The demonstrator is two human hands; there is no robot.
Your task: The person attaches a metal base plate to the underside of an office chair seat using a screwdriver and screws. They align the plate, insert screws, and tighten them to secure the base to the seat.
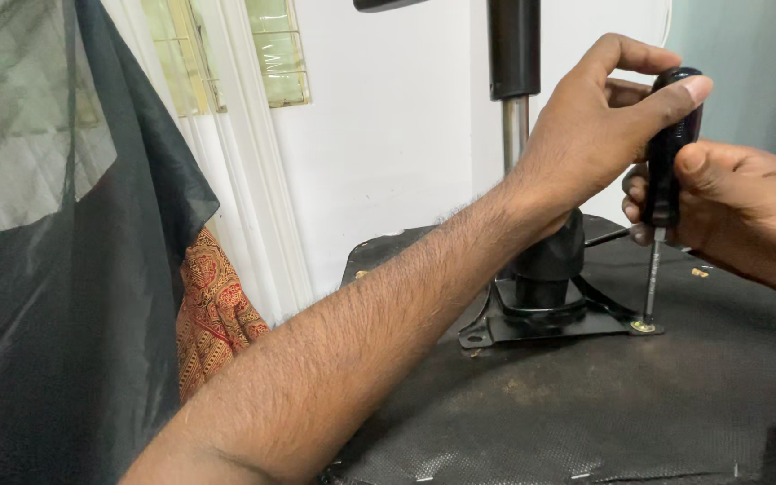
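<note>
**Ann:** Over the upturned seat base (586,404), head view: both hands are on one screwdriver (671,153). It stands upright, tip down in a screw (644,326) at the right corner of the black bracket (550,323).

**Ben:** Grips?

**Ann:** Left hand (586,126) reaches across and pinches the top of the dark handle between thumb and fingertips. Right hand (729,211) is curled around the lower handle, fingers pressed together.

**Ben:** Where's the risk?

**Ann:** I'd say the tip. The shaft is thin and long; if the handle tilts off upright, the blade could ride out of the screw head and skid across the fabric or chew up the slot. The left forearm also crosses just in front of the column (515,90), so a jolt could knock it.

**Ben:** What can't you see?

**Ann:** How deep the screw sits, too small to tell. The arm covers the bracket's left side, so other screws there are hidden. The column is cut off at the top, and the right wrist runs out of frame. Small bits (699,271) behind the hand are unclear.
</note>
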